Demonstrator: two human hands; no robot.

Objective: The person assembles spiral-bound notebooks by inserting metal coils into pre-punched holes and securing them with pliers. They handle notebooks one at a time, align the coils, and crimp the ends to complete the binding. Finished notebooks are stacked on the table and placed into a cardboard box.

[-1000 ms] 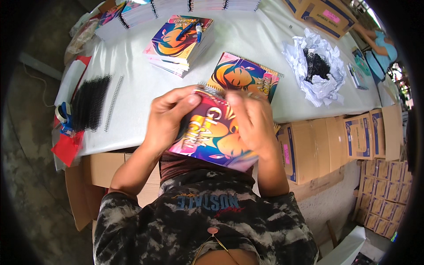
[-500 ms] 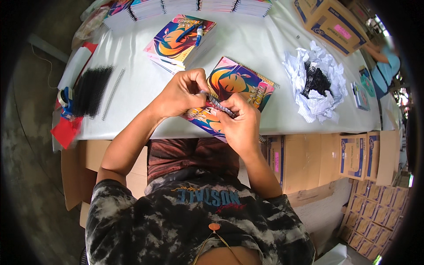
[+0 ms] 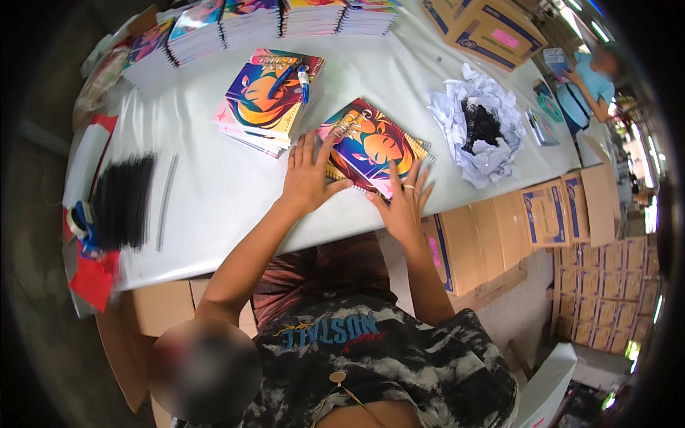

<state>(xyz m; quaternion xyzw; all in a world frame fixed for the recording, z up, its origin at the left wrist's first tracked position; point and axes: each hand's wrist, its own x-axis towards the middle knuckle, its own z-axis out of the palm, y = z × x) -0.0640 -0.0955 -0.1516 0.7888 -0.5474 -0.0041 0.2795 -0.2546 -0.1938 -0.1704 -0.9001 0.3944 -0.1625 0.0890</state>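
Note:
A spiral notebook [image 3: 374, 143] with a colourful illustrated cover lies on top of at least one more in front of me, its coil along the far right edge. My left hand [image 3: 308, 175] rests flat at its left side, fingers spread. My right hand [image 3: 405, 203] lies spread over its near right corner, a ring on one finger. Both hands are open and hold nothing. Beyond my left hand stands a stack of matching printed covers and sheets [image 3: 250, 107]. A blue pen [image 3: 284, 80] and a blue-and-white marker [image 3: 305, 84] lie on that stack.
Black binding coils [image 3: 127, 203] lie at the left, near a blue tape dispenser [image 3: 85, 228] and red material [image 3: 93, 278]. Finished notebook stacks [image 3: 250, 28] line the far edge. Crumpled paper [image 3: 457, 107] holds black scraps. Cardboard boxes [image 3: 492, 36] and a person in blue [image 3: 592, 82] are at right.
My fingers have let go of the coil they were pinching at the notebook's edge. Both hands now lie spread on the notebooks, which sit straighter together. The view has shifted and turned.

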